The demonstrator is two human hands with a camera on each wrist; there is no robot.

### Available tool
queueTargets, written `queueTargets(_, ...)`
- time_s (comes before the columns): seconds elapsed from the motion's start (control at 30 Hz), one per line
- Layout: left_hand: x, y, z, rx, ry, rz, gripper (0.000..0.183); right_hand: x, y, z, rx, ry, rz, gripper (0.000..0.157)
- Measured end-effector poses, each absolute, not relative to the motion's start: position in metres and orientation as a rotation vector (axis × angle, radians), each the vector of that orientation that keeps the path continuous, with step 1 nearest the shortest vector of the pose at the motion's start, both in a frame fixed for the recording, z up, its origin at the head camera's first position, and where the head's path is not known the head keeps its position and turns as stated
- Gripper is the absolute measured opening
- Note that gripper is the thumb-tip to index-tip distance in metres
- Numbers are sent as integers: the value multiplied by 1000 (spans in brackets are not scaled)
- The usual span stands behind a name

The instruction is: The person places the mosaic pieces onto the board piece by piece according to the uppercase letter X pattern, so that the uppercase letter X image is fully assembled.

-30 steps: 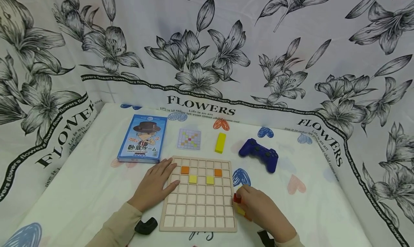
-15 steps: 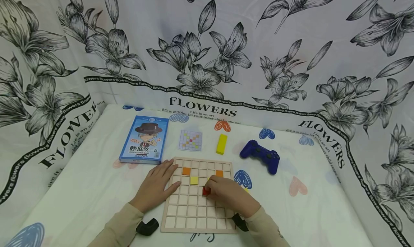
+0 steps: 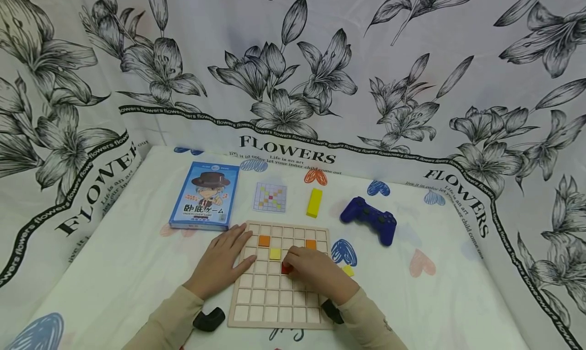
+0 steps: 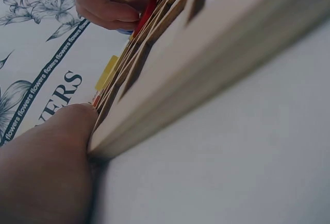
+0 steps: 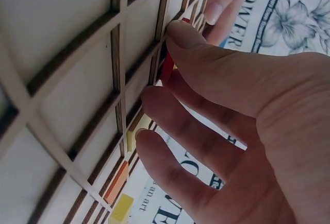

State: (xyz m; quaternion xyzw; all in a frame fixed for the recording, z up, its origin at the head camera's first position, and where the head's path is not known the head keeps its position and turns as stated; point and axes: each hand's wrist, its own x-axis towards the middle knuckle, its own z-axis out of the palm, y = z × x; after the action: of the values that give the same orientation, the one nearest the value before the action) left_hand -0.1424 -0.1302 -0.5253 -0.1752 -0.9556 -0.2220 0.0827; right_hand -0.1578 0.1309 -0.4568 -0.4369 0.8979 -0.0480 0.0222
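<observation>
A wooden grid board lies before me. My left hand rests on its left edge, fingers spread and nearly straight. Over the middle of the grid my right hand pinches a red square tile between thumb and index finger, right at a cell. The right wrist view has the red tile at the thumb tip, the other fingers extended. In the upper rows sit two orange tiles, one left and one right, and a yellow tile. Another yellow tile, hidden by my hand from the head camera, shows in the right wrist view.
Behind the board are a blue game box, a small pattern card, a yellow block and a dark blue game controller. A loose yellow tile lies right of the board, partly behind my right hand. A floral curtain hangs behind.
My right hand has carried the red tile from the loose tiles right of the board to the grid's middle, shifting slightly left in the last half second. The left hand stays on the board's edge.
</observation>
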Motion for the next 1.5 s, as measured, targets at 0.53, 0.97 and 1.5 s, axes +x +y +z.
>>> queueTargets(0.53,-143,-130,-528,-528,-2856,-663,67,-158,132,-454,-1286,2779,-153,16)
queueTargets(0.97,-142,-130,-529,-525,-2858,-665,68,-137,211,-431,-826,2872,-210,27)
queueTargets(1.5,-145,-132,-530,-534,-2847,-658,68,-133,256,-452,-514,2877,-361,32)
